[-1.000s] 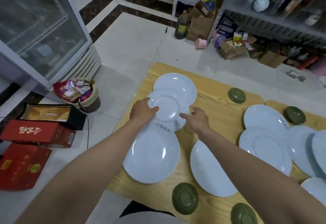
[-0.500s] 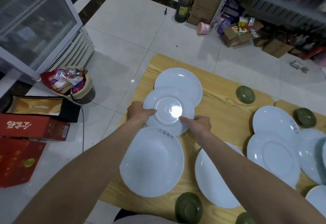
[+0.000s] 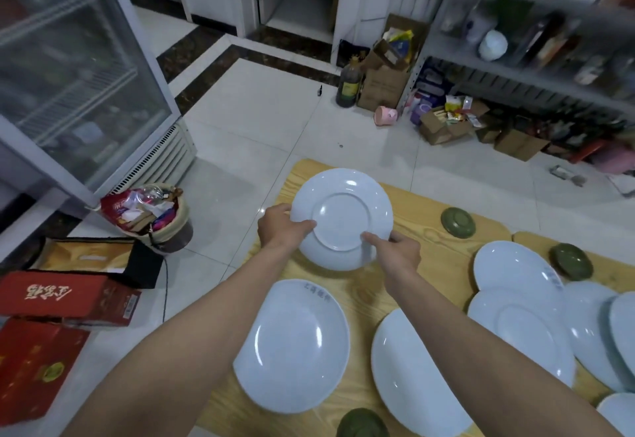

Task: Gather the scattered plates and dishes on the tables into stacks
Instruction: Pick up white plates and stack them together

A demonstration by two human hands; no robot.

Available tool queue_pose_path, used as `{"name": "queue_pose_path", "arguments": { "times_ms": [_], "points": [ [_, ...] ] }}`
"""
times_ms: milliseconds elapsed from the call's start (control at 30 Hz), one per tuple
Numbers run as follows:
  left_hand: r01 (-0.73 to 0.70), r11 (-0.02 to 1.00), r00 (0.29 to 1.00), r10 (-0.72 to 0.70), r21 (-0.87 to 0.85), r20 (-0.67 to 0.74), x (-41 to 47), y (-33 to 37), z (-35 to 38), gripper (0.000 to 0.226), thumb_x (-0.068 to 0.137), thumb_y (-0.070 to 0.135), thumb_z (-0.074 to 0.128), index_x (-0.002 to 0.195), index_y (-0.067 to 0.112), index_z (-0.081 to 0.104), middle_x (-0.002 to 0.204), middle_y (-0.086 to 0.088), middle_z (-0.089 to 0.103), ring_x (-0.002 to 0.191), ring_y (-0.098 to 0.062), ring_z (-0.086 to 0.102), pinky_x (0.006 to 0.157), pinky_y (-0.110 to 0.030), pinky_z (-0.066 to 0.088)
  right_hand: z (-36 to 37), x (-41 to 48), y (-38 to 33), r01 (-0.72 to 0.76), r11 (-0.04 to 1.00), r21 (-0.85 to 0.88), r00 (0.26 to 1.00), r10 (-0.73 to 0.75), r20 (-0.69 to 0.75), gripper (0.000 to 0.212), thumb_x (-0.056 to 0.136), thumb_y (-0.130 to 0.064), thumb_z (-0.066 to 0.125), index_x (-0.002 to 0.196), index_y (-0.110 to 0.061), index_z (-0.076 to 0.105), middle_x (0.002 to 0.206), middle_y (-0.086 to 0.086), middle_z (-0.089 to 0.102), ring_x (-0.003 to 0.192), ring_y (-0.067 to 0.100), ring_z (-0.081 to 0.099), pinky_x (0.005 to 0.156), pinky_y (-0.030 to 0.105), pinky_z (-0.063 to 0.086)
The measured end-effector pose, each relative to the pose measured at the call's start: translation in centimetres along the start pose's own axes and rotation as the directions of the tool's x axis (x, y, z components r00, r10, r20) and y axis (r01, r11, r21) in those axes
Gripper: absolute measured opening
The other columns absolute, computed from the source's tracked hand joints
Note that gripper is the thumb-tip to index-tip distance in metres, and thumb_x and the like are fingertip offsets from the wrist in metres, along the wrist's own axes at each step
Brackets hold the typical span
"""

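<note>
Shifted since the earlier view: upturned white plate (image 3: 342, 209), now farther up the bench (image 3: 429, 220), between the fingers (image 3: 372, 239) of both hands. Left hand (image 3: 278, 227) and right hand (image 3: 398, 254) grip opposite rims. Likely stiff, glazed and slippery, and breakable, so best held by the rim.

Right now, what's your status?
Left hand, right hand gripping the upside-down plate by its rim. Large plate and green bowl sit nearby. Nothing seems in the way.
</note>
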State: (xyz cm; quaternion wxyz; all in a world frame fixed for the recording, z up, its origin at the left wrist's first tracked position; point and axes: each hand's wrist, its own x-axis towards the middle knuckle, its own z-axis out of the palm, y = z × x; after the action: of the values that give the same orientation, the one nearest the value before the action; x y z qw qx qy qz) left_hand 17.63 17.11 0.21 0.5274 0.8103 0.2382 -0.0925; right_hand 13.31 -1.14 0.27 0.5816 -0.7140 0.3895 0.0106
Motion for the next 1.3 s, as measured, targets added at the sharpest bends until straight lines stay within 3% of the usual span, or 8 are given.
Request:
{"name": "queue_pose_path", "arguments": {
  "times_ms": [233, 367, 533, 600, 733, 900, 1067, 1300],
  "points": [
    [-0.172, 0.978, 0.985, 0.171, -0.120, -0.023, -4.2, 3.1, 0.7, 0.012, 0.088, 0.022, 0.067, 0.096, 0.018, 0.074, 0.092, -0.001, 0.071, 0.086, -0.018, 0.063, 0.072, -0.026, 0.043, -3.9, -2.5, -1.9, 0.025, 0.906, 0.423, 1.000, -0.019, -0.020, 0.017, 0.081, -0.043, 0.078, 0.078, -0.028, 0.069, 0.091, -0.011, 0.070, 0.090, 0.009, 0.066, 0.091, 0.031, 0.053],
    [-0.115, 0.961, 0.992, 0.122, -0.250, 0.013, -5.6, 3.2, 2.0, 0.031, 0.087, 0.046, 0.056, 0.067, 0.024, 0.063, 0.077, -0.001, 0.068, 0.081, -0.024, 0.065, 0.082, -0.036, 0.051, -6.6, -3.6, -1.8, -0.021, 0.773, 0.634, 0.999, 0.040, -0.017, 0.030, 0.086, -0.044, 0.072, 0.080, -0.015, 0.065, 0.096, -0.003, 0.067, 0.094, 0.013, 0.067, 0.091, 0.031, 0.056],
    [-0.049, 0.933, 0.987, 0.100, -0.356, 0.126, -8.4, 2.2, 3.0, 0.023, 0.098, 0.034, 0.056, 0.085, 0.018, 0.068, 0.079, -0.004, 0.067, 0.082, -0.030, 0.074, 0.079, -0.029, 0.050, -9.2, -3.9, 0.3, -0.119, 0.752, 0.648, 0.989, 0.148, 0.009, 0.021, 0.089, -0.032, 0.071, 0.088, -0.012, 0.064, 0.092, -0.003, 0.065, 0.090, 0.020, 0.071, 0.072, 0.022, 0.052],
    [-0.015, 0.923, 0.980, 0.090, -0.385, 0.176, -9.4, 1.6, 3.3, 0.019, 0.101, 0.018, 0.053, 0.109, 0.008, 0.066, 0.104, -0.008, 0.068, 0.083, -0.030, 0.074, 0.070, -0.022, 0.055, -10.0, -4.1, 1.6, -0.135, 0.771, 0.622, 0.988, 0.149, 0.030, 0.008, 0.090, -0.015, 0.064, 0.088, -0.008, 0.066, 0.092, 0.003, 0.067, 0.083, 0.020, 0.069, 0.074, 0.026, 0.051],
    [-0.055, 0.967, 0.969, 0.112, -0.248, 0.222, -9.7, -0.4, 3.6, 0.050, 0.097, -0.001, 0.050, 0.146, 0.000, 0.042, 0.132, -0.010, 0.057, 0.109, -0.032, 0.065, 0.074, -0.028, 0.058, -11.4, -4.3, 4.4, -0.111, 0.882, 0.459, 0.994, 0.091, 0.066, 0.024, 0.086, 0.005, 0.052, 0.102, -0.002, 0.069, 0.089, 0.007, 0.067, 0.082, 0.026, 0.060, 0.078, 0.039, 0.053],
    [-0.085, 0.978, 0.959, 0.132, -0.189, 0.251, -9.0, -1.6, 3.9, 0.048, 0.098, -0.001, 0.050, 0.146, 0.004, 0.043, 0.137, -0.010, 0.056, 0.111, -0.027, 0.064, 0.088, -0.033, 0.057, -12.2, -4.5, 5.8, -0.159, 0.887, 0.434, 0.973, 0.067, 0.222, 0.042, 0.085, 0.013, 0.055, 0.123, -0.004, 0.062, 0.109, 0.015, 0.069, 0.095, 0.039, 0.069, 0.082, 0.051, 0.059],
    [-0.128, 0.979, 0.957, 0.163, -0.158, 0.240, -7.8, -2.4, 3.3, 0.035, 0.097, 0.009, 0.055, 0.131, 0.014, 0.062, 0.127, -0.003, 0.065, 0.108, -0.022, 0.066, 0.097, -0.039, 0.054, -12.2, -3.9, 5.5, -0.130, 0.850, 0.511, 0.984, 0.045, 0.175, 0.063, 0.083, 0.018, 0.057, 0.141, -0.008, 0.052, 0.113, 0.017, 0.068, 0.092, 0.042, 0.070, 0.077, 0.050, 0.061],
    [-0.335, 0.885, 0.938, 0.281, 0.325, 0.203, -4.2, -3.1, 2.2, 0.050, 0.100, 0.028, 0.054, 0.146, 0.013, 0.046, 0.136, -0.006, 0.057, 0.128, -0.022, 0.049, 0.105, -0.032, 0.037, -10.9, -2.4, 4.1, -0.108, 0.778, 0.619, 0.994, 0.086, 0.065, 0.068, 0.084, 0.017, 0.060, 0.145, -0.009, 0.047, 0.102, 0.004, 0.067, 0.089, 0.034, 0.070, 0.076, 0.046, 0.061]
  ]
}}
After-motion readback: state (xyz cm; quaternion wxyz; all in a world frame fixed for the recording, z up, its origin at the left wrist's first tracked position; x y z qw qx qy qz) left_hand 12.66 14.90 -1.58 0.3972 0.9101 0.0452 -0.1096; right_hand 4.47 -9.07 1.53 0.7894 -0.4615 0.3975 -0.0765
